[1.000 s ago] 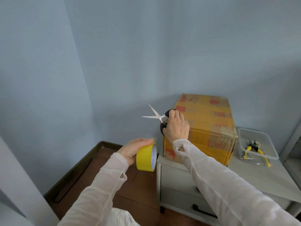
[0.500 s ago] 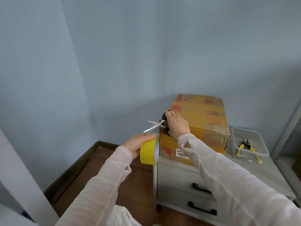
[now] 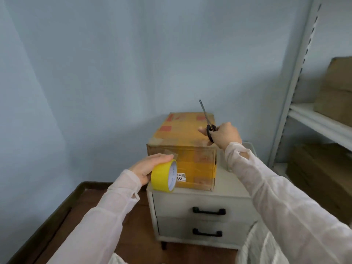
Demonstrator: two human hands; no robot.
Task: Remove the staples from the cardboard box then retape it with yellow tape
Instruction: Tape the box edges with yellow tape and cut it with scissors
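Observation:
A cardboard box (image 3: 182,138) with yellow tape bands and red marks stands on a pale two-drawer cabinet (image 3: 202,206). My left hand (image 3: 150,166) grips a roll of yellow tape (image 3: 163,176) just in front of the box's lower left corner. My right hand (image 3: 224,135) holds black-handled scissors (image 3: 208,122) above the box's right side. The blades are closed and point up and away. A white label with digits shows on the box's front face beside the roll.
A grey metal shelf unit (image 3: 297,77) stands at the right, with brown cardboard boxes (image 3: 335,92) on its shelves. Part of a clear plastic tray (image 3: 249,147) shows behind my right wrist. Dark wooden floor lies to the left of the cabinet, bordered by blue walls.
My right hand carried the scissors from the box's left edge over to its right side and the blades closed. My left hand with the roll stayed by the box's front left corner. The view turned right.

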